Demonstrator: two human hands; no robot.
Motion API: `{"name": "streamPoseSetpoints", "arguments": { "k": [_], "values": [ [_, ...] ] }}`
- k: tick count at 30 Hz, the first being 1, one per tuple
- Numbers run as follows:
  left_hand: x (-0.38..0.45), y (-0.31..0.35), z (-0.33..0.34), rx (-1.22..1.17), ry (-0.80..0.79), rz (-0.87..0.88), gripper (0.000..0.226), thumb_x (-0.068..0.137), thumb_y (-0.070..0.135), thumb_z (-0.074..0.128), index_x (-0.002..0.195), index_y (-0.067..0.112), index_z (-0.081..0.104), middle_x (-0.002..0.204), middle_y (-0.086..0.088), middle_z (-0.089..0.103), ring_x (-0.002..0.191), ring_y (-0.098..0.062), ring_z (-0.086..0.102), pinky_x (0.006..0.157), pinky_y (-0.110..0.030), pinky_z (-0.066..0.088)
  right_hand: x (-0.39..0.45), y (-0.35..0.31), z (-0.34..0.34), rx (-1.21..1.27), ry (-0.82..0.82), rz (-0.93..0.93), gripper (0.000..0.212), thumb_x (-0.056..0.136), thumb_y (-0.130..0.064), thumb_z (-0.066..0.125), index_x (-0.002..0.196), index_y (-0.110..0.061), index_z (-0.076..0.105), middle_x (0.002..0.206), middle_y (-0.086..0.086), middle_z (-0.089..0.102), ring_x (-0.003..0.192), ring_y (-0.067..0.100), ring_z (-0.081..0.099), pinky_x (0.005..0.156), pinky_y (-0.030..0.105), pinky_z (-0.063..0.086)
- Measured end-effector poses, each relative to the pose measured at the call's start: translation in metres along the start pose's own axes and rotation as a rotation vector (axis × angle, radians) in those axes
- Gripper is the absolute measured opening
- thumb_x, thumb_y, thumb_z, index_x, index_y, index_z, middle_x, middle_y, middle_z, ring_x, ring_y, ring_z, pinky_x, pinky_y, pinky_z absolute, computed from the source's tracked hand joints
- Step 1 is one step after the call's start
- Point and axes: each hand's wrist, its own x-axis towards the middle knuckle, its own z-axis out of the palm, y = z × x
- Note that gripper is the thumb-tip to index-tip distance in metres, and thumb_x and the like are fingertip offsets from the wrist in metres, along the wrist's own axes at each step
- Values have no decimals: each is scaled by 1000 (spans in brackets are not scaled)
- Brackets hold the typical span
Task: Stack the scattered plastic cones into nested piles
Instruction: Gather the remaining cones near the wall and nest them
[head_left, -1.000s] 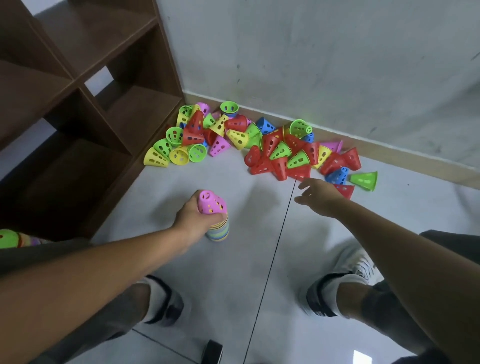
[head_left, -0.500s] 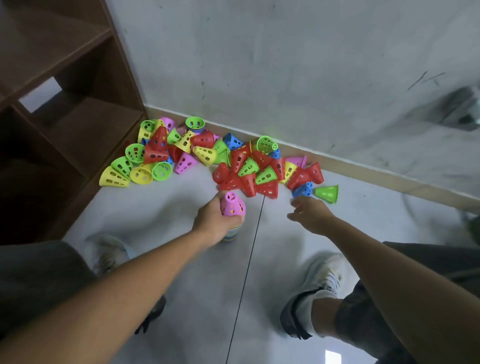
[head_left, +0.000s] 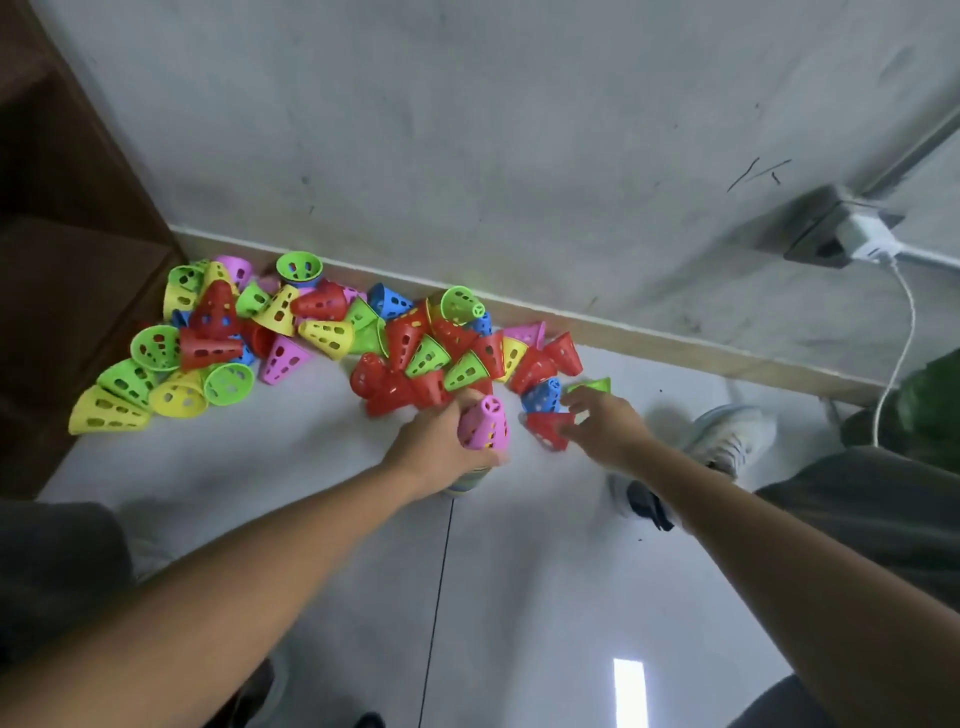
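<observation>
On floor (head_left: 322, 519), left hand (head_left: 441, 447) clasps stack (head_left: 480, 431)

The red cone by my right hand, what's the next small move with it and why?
Probably lift the red cone clear of the floor and carry it over to the nested stack. The right hand appears to pinch that cone at the near edge of the loose pile, while the left hand grips the stack, topped by a pink cone, upright and ready to receive it.
</observation>
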Motion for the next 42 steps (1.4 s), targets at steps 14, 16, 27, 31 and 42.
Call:
{"name": "streamPoseSetpoints", "arguments": {
  "k": [14, 16, 27, 31, 42],
  "values": [
    [54, -60, -37, 254, -248, 136, 99, 57, 43, 95, 139, 49, 42, 134, 19, 53, 103, -3, 58, 89, -33, 56, 122, 65, 5, -169, -19, 113, 77, 86, -38, 76, 149, -22, 35, 143, 16, 41, 129, 39, 42, 104, 48, 41],
    [64, -67, -38, 270, -219, 119, 94, 57, 42, 95, 138, 38, 49, 131, 15, 52, 105, -5, 57, 94, -33, 54, 136, 64, 7, -211, -51, 102, 83, 83, -45, 77, 150, -26, 33, 147, 13, 37, 134, 37, 35, 106, 50, 40],
    [123, -84, -42, 471, -105, -56, 94, 65, 24, 92, 145, 36, 43, 141, 6, 41, 130, -18, 43, 103, -40, 47, 202, 50, 22, -284, -96, -34, 129, 65, -66, 82, 159, -32, -1, 167, 8, -6, 153, 37, -3, 118, 61, 16],
    [135, -76, -19, 501, 44, -168, 88, 72, 40, 85, 147, 30, 41, 140, 1, 42, 130, -25, 34, 106, -47, 41, 222, 64, 28, -274, -83, -42, 128, 57, -91, 62, 155, -44, -7, 168, 5, -6, 152, 41, 4, 111, 72, 24],
    [141, -82, 11, 479, 115, -430, 68, 81, 53, 76, 137, 23, 54, 136, -6, 45, 129, -39, 29, 102, -51, 42, 226, 108, 22, -363, 155, -225, 66, 92, -58, 52, 146, -29, 27, 147, 24, 41, 123, 50, 48, 89, 62, 51]
  ]
}}
